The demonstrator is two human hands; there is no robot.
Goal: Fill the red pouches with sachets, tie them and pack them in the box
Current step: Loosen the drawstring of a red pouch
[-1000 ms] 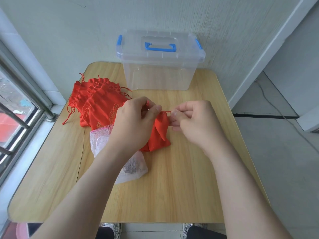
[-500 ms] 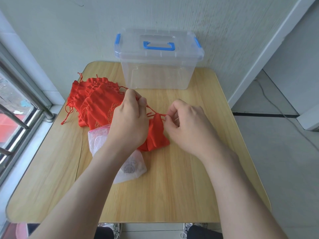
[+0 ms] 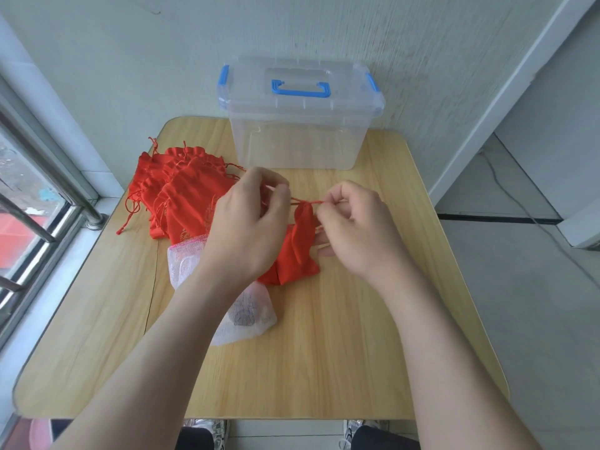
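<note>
A red pouch (image 3: 300, 251) lies in the middle of the wooden table (image 3: 341, 352), its neck gathered tight. My left hand (image 3: 250, 222) pinches one end of its red drawstring (image 3: 303, 201) and my right hand (image 3: 354, 228) pinches the other end, so the string runs taut between them above the pouch. A pile of red pouches (image 3: 181, 193) lies to the left. White mesh sachets (image 3: 246, 316) sit partly hidden under my left forearm. The clear plastic box (image 3: 298, 125) with a blue handle stands at the back, lid on.
A window with a metal rail (image 3: 48, 190) runs along the table's left side. The wall stands right behind the box. To the right, the table edge drops to a tiled floor with a cable (image 3: 519, 203).
Both hands have drawn slightly apart and upward, pulling the drawstring tighter. The pouch neck has closed up more.
</note>
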